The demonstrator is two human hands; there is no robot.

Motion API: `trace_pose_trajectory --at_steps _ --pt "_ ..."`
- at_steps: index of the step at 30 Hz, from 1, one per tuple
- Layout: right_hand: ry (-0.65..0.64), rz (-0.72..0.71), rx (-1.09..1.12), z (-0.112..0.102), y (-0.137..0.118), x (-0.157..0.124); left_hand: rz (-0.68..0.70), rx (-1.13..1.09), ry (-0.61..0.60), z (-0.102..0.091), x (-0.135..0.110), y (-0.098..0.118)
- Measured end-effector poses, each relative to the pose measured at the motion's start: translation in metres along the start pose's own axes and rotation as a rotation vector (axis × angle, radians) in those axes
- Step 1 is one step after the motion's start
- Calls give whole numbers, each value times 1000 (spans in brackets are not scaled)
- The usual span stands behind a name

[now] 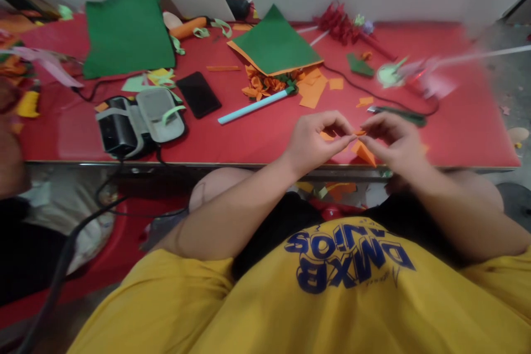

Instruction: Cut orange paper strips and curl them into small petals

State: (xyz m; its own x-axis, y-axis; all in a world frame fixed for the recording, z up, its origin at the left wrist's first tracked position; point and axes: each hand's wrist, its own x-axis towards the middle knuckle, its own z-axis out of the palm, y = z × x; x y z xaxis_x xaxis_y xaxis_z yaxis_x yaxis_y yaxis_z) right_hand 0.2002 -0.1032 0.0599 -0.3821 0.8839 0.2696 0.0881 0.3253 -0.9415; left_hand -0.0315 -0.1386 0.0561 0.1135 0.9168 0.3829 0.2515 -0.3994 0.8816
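Note:
Near the table's front edge, my left hand and my right hand meet fingertip to fingertip. Both pinch a small orange paper piece between thumbs and index fingers. Just beneath the fingers is a larger folded bit of orange paper; whether it joins the pinched piece I cannot tell. A dark green utility knife lies behind my right hand. To the left of my hands rests a light blue stick, its green end close to crumpled orange paper flowers.
Green sheets lie over orange ones behind the stick. A black phone and an open zip case are at left, near another green sheet. A red fringed flower lies at the back. Another person's arm shows far left.

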Motion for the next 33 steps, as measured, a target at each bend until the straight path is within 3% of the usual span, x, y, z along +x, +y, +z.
trace_pose_trajectory --at_steps 12,33 --pt "21 -39 -104 -2 4 0 -83 -101 -46 1 3 -7" --pt "53 -8 -34 -4 11 3 -75 7 -15 -5 3 0"
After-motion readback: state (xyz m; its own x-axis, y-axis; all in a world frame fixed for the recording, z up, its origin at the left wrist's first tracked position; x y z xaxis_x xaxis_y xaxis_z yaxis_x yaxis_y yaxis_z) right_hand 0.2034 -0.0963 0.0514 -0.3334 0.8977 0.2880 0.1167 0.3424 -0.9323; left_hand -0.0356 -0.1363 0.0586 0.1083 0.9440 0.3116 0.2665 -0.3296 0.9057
